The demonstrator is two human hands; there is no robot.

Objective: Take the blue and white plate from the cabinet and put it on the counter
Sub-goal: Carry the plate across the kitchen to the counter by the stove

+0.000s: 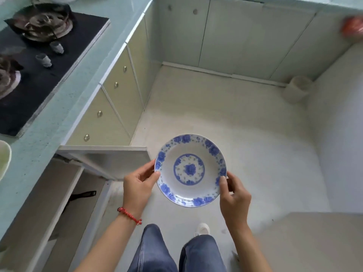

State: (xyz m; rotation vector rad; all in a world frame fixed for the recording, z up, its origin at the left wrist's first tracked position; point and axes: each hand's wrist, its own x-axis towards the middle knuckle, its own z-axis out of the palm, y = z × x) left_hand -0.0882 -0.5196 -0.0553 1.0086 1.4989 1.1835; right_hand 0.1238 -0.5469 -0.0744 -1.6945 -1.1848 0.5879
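The blue and white plate [190, 170], round with a blue flower rim and a blue ring at its centre, is held face up above the floor in front of me. My left hand [138, 188] grips its left rim with thumb on top. My right hand [233, 197] grips the right rim the same way. The cabinet [59, 193] stands open at the lower left, its door [106, 149] swung out beside the plate. The pale green counter [64, 91] runs along the left above the cabinet.
A black gas stove [39, 61] with two burners and two knobs sits on the counter at upper left. A black handle [82, 195] lies inside the open cabinet. A pale bin [297, 88] stands in the far floor corner. A white dish edge [4, 158] shows at far left.
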